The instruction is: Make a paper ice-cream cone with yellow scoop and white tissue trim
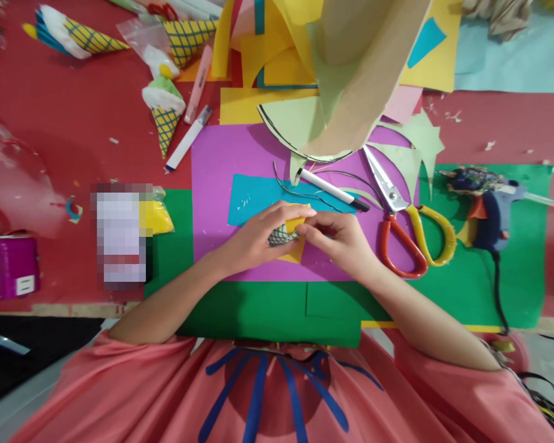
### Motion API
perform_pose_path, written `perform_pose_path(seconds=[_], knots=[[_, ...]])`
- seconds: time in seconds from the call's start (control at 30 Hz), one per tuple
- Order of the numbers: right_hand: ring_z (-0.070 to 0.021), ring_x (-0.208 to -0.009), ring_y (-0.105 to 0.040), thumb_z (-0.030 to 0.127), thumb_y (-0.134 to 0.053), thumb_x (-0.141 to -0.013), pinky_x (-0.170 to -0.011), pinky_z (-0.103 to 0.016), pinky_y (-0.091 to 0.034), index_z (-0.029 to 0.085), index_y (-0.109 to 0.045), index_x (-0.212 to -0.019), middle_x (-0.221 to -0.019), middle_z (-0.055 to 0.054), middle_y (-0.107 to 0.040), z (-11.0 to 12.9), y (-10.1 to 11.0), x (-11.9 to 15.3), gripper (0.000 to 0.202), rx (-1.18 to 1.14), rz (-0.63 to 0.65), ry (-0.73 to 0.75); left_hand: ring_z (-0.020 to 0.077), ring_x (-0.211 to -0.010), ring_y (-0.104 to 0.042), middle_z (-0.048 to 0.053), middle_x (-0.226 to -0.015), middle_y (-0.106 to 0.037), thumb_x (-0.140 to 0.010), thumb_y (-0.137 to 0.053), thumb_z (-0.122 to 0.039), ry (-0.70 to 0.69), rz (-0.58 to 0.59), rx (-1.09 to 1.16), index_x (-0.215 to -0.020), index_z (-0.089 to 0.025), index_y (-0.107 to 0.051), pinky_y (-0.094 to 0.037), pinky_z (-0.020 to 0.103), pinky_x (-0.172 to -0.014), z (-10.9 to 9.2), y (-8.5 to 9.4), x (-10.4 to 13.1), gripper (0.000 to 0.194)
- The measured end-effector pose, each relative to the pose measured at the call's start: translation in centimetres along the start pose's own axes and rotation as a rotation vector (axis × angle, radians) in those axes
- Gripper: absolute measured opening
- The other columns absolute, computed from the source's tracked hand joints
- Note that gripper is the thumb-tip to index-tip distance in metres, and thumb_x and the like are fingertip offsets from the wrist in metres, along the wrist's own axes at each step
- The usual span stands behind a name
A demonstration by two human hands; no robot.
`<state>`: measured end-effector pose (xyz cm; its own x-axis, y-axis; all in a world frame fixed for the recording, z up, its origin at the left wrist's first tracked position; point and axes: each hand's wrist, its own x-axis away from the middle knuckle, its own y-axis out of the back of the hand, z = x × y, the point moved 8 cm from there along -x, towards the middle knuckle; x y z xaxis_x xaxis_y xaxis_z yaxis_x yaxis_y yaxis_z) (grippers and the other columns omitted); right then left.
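My left hand (253, 237) is wrapped round a small yellow cone with a dark crisscross pattern (279, 236), held over the purple sheet (212, 215). From the right, my right hand (339, 237) pinches the cone's yellow edge with thumb and forefinger. My fingers hide part of the cone. A blue paper piece (247, 197) lies just beyond my hands, and a yellow scrap (293, 253) shows beneath them. Near my right hand are a white marker with a black cap (330, 187) and scissors (392, 197) with one red and one yellow handle.
On the green sheet (526, 277) at right sits a blue glue gun (493, 215). Finished-looking cones (166, 126), a pink marker (198, 86) and a blue-capped marker (189, 138) lie at upper left. A large curled paper (360, 92) rises at the top.
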<state>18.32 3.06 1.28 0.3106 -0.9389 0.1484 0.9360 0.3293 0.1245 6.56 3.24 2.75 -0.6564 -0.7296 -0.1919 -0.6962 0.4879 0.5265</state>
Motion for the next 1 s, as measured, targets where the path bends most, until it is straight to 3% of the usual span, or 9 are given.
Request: perform_pose_path(seconds=[0.2, 0.3, 0.5, 0.83, 1.0], knots=[[-0.0097, -0.060, -0.059, 0.024, -0.062, -0.091, -0.057, -0.023, -0.048, 0.018, -0.070, -0.094, -0.078, -0.002, -0.072, 2.5, 1.4, 1.1, 0.010, 0.207, -0.223, 0.320, 0.0192, -0.123, -0.061, 0.006, -0.132, -0.063, -0.092, -0.064, -0.027, 0.037, -0.137, -0.032, -0.136, -0.028, -0.048, -0.052, 0.034, -0.106, 0.4, 1.1, 0.1, 0.047], [-0.0103, -0.061, -0.058, 0.016, -0.060, -0.090, -0.058, -0.023, -0.049, 0.020, -0.069, -0.102, -0.078, -0.002, -0.069, 3.4, 0.4, 1.8, 0.015, 0.338, -0.155, 0.500, 0.0200, -0.123, -0.061, 0.006, -0.131, -0.064, -0.092, -0.063, -0.029, 0.041, -0.129, -0.043, -0.136, -0.028, -0.049, -0.052, 0.036, -0.106, 0.4, 1.1, 0.0, 0.046], [-0.0111, -0.062, -0.059, 0.016, -0.058, -0.092, -0.059, -0.025, -0.051, 0.021, -0.068, -0.099, -0.079, -0.002, -0.068, 3.0, -0.1, 1.6, 0.013, 0.313, -0.108, 0.464, 0.0205, -0.121, -0.061, 0.006, -0.129, -0.064, -0.093, -0.061, -0.033, 0.049, -0.122, -0.094, -0.132, -0.027, -0.052, -0.052, 0.036, -0.102, 0.5, 0.9, 0.0, 0.041], [-0.0181, -0.091, -0.066, 0.012, -0.060, -0.089, -0.076, -0.033, -0.058, 0.023, -0.065, -0.100, -0.095, -0.006, -0.065, 3.9, 0.0, 2.0, 0.017, 0.376, -0.166, 0.599, 0.0192, -0.119, -0.061, 0.004, -0.127, -0.064, -0.092, -0.063, -0.023, -0.021, -0.171, -0.128, -0.136, -0.029, -0.048, -0.051, 0.034, -0.102, 0.0, 1.2, 0.0, 0.047], [-0.0192, -0.093, -0.066, 0.014, -0.058, -0.090, -0.076, -0.034, -0.058, 0.024, -0.063, -0.101, -0.099, -0.007, -0.063, 3.4, 0.0, 1.7, 0.016, 0.407, -0.158, 0.534, 0.0193, -0.117, -0.060, 0.005, -0.126, -0.063, -0.093, -0.060, -0.023, -0.019, -0.188, -0.185, -0.137, -0.028, -0.048, -0.052, 0.034, -0.100, 0.0, 1.2, 0.2, 0.046]])
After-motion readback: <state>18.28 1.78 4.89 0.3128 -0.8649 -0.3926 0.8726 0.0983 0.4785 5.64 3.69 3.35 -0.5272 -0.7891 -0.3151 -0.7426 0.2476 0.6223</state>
